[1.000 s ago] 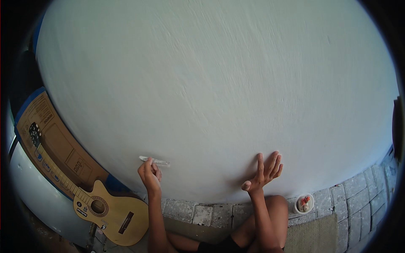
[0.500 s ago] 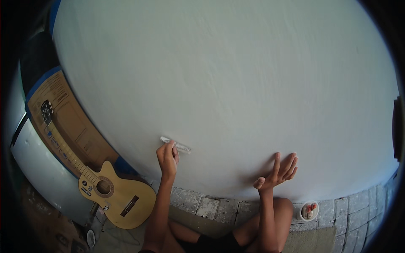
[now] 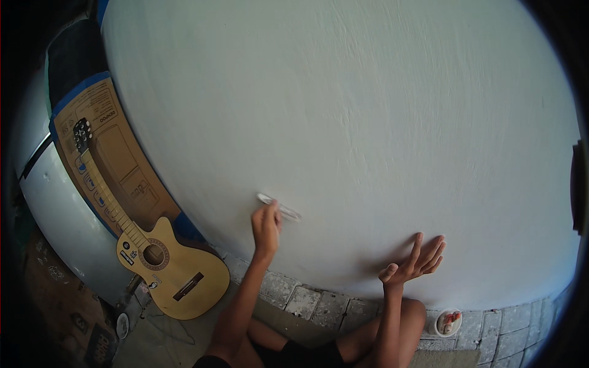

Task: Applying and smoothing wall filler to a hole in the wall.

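Two bent legs (image 3: 410, 322) fill the bottom edge, by grey paving (image 3: 331, 310) and one white tub (image 3: 437, 324) at lower right. Two hands work: the left hand (image 3: 266, 228) pinches one pale flat tool (image 3: 291, 214) at lower centre; the right hand (image 3: 415, 265) spreads open, fingertips on the white wall (image 3: 343, 122). One guitar (image 3: 205, 267) leans against cardboard (image 3: 115, 156) at left. The wall stretches from paving to the top edge.

Soft, rather dim light, seemingly from the right, leaves a hazy shadow (image 3: 383, 264) left of the right hand (image 3: 417, 260) on the pale wall (image 3: 343, 135), while the whitish tool (image 3: 291, 214) blurs slightly and fisheye distortion bows the paving (image 3: 330, 310) toward blackened corners.
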`<action>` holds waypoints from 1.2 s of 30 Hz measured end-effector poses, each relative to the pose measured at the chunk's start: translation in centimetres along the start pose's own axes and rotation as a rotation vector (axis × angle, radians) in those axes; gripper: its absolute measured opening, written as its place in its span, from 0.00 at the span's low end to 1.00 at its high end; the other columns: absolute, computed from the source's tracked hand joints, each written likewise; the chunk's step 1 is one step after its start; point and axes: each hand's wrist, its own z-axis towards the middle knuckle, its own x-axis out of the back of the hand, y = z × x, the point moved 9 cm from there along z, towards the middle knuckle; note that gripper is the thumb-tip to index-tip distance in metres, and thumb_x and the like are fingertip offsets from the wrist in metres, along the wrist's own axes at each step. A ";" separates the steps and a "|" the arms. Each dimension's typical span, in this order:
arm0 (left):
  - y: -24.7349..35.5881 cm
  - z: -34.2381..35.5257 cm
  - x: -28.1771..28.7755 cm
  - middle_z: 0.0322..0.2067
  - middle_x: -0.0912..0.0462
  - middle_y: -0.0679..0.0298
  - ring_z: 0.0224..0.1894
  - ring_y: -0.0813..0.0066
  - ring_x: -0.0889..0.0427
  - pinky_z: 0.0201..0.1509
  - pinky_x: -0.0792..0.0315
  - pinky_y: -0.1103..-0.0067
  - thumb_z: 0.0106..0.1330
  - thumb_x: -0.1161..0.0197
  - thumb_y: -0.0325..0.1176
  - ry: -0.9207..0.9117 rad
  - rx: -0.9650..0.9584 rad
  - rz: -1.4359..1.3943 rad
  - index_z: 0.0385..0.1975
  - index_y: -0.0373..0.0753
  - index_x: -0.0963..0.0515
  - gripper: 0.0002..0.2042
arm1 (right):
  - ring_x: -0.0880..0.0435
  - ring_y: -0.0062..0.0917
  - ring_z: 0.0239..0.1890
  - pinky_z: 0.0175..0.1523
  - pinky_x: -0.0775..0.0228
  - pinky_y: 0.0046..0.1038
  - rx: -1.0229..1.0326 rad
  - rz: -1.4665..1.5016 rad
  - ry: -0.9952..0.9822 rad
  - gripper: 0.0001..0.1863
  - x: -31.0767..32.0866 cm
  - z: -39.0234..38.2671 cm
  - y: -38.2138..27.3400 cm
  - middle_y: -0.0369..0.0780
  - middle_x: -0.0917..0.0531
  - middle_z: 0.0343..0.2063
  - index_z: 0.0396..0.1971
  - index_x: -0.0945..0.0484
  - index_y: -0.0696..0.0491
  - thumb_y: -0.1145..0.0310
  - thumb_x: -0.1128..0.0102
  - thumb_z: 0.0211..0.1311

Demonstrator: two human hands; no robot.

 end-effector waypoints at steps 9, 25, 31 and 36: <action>0.7 -1.8 -0.6 0.10 0.37 0.72 0.11 0.88 0.40 0.15 0.48 0.86 0.71 0.49 0.38 -0.156 0.093 -0.004 0.13 0.40 0.35 0.21 | 0.45 0.46 0.69 0.71 0.67 0.45 0.013 -0.011 0.012 0.39 -0.1 0.2 -0.6 0.56 0.38 0.64 0.58 0.29 0.53 0.40 0.77 0.65; -1.6 -0.5 0.4 0.08 0.37 0.70 0.10 0.85 0.39 0.14 0.45 0.84 0.72 0.52 0.41 -0.037 0.051 0.004 0.16 0.41 0.34 0.20 | 0.46 0.47 0.69 0.71 0.67 0.45 0.035 -0.040 0.008 0.35 0.0 0.3 -0.5 0.56 0.40 0.65 0.60 0.31 0.55 0.46 0.74 0.67; -11.5 -15.4 -7.1 0.15 0.26 0.67 0.16 0.82 0.29 0.20 0.35 0.82 0.73 0.53 0.46 -0.984 0.395 0.339 0.24 0.36 0.26 0.21 | 0.48 0.43 0.71 0.71 0.69 0.45 0.075 -0.075 -0.010 0.34 -0.1 0.3 -0.9 0.53 0.43 0.67 0.63 0.35 0.54 0.46 0.74 0.68; -16.8 -22.1 -5.9 0.16 0.25 0.67 0.19 0.82 0.28 0.23 0.35 0.80 0.71 0.50 0.45 -1.341 0.323 0.472 0.25 0.35 0.23 0.20 | 0.48 0.46 0.70 0.71 0.68 0.45 0.091 -0.067 0.005 0.34 -0.1 0.6 -0.5 0.54 0.42 0.66 0.62 0.35 0.55 0.47 0.73 0.68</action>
